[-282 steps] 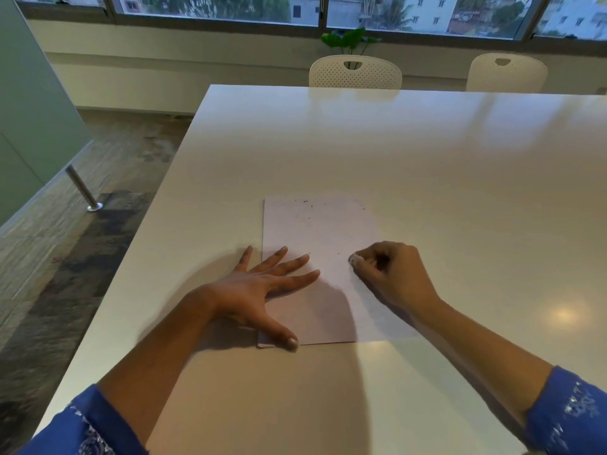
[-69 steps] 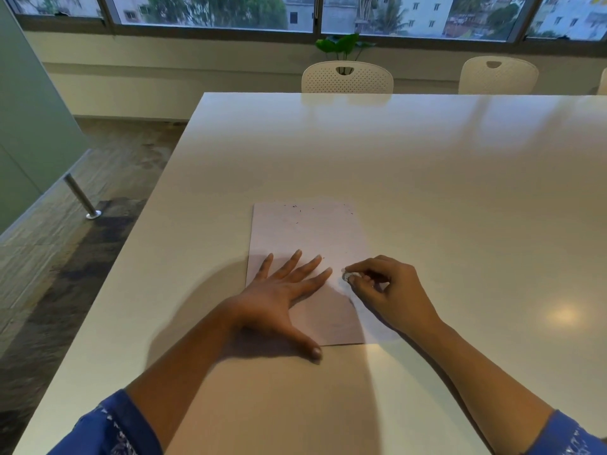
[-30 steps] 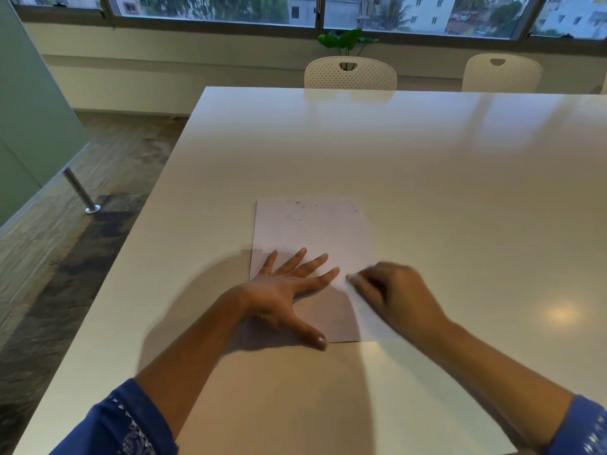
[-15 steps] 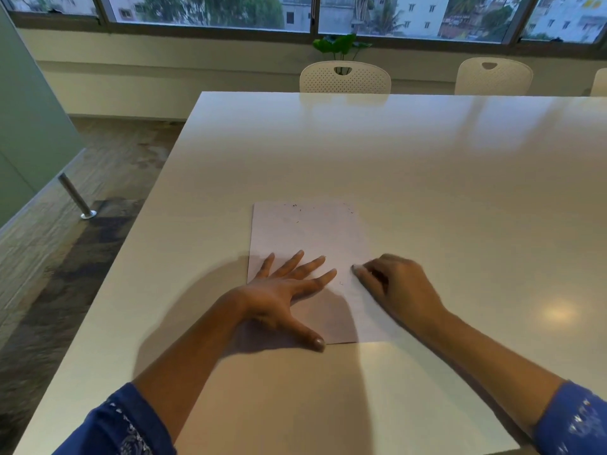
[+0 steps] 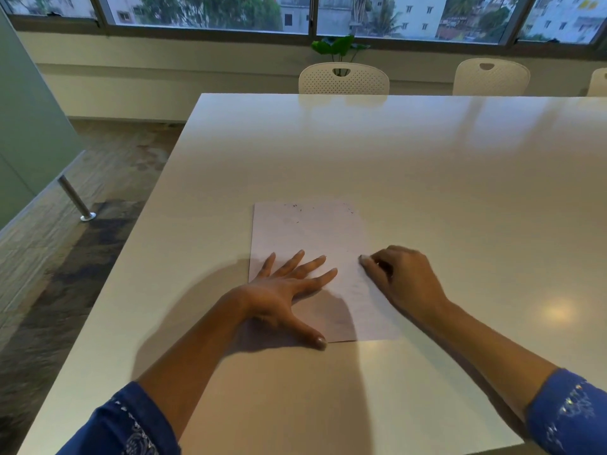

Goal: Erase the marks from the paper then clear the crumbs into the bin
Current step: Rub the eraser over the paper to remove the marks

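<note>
One sheet of paper (image 5: 308, 238) lies on the counter (image 5: 427, 175), with dark crumbs (image 5: 297, 208) dotted along its far edge. Erasing looks to be the step in hand. The left hand (image 5: 282, 290) is spread flat on the paper's near-left part. The right hand (image 5: 400, 277) is curled at its right edge, and I cannot tell what its grip holds. Next comes gathering the crumbs, though no bin shows.

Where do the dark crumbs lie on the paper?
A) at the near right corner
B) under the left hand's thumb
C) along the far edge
C: the crumbs are scattered along the far edge of the paper, well beyond the fingertips of the left hand.
</note>
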Demonstrator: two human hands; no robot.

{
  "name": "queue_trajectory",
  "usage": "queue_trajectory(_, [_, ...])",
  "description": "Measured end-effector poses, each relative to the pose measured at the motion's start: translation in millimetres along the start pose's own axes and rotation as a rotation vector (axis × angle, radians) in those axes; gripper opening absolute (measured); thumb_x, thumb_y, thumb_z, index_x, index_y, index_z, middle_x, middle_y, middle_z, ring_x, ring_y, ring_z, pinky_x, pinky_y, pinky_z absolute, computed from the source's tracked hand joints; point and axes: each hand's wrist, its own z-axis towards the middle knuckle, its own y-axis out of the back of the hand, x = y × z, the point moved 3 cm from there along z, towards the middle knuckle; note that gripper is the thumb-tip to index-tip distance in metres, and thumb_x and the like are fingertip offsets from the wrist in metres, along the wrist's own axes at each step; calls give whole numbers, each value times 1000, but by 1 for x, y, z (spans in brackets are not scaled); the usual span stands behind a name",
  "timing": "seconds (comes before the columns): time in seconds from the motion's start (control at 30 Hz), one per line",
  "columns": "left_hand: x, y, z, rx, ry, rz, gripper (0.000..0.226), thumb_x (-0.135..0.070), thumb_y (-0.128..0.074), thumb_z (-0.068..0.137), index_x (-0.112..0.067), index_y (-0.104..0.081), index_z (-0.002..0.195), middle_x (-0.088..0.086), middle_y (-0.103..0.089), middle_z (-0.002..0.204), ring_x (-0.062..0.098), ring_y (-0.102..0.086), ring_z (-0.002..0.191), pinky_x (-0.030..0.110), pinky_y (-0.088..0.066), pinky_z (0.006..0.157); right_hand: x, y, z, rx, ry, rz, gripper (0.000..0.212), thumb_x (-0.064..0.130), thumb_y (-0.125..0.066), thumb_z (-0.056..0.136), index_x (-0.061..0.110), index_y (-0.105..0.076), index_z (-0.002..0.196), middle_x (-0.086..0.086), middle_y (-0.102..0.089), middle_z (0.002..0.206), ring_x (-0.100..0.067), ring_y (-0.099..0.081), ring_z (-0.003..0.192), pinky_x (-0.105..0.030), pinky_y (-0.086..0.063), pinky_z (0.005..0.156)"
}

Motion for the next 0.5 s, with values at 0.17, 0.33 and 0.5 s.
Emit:
queue_trajectory(0.17, [-1,1,0,0,3,-8,116,-75,-68,71,-51,13,152,-23,31,158,7,40,140,51,27,114,37,-2,-29,58,67,78,40,36,-55,99,13,-62,67,3,-55,61,-15,-48,55,-29,-41,55])
queue_trajectory(0.33, [-1,1,0,4,-4,-15,116,-74,-69,72,-51,12,152,-23,30,158,8,39,141,52,26,114,56,-2,-53,166,234,129,36,39,-55,99,18,-64,71,10,-53,65,-6,-45,56,-11,-33,56])
queue_trajectory(0.5, [-1,0,0,10,1,11,113,-75,-68,72,-55,12,150,-22,32,158,9,41,140,53,28,113,-3,1,-10,-25,16,-6,43,38,-56,98,11,-66,66,0,-57,59,-15,-49,52,-32,-43,52])
